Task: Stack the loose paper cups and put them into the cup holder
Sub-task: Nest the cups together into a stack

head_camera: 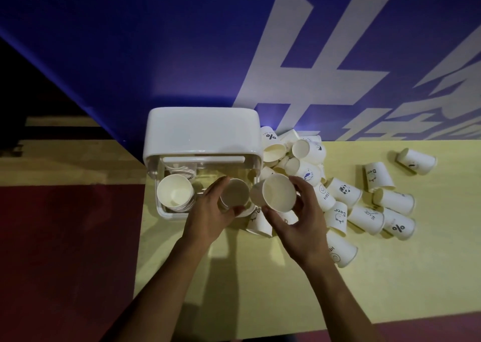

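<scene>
White paper cups (338, 193) are lying scattered on the pale yellow bench (260, 289) beside the white plastic cup holder (203, 136). Left hand (210, 211) fingers are clamping one small cup (234, 192); right hand (299, 222) fingers are clamping another open-mouthed cup (278, 192).

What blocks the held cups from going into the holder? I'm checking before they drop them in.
Nothing visible does. The left hand and right hand each grip a cup right at the cup holder, whose right side looks free beside the stack.
</scene>
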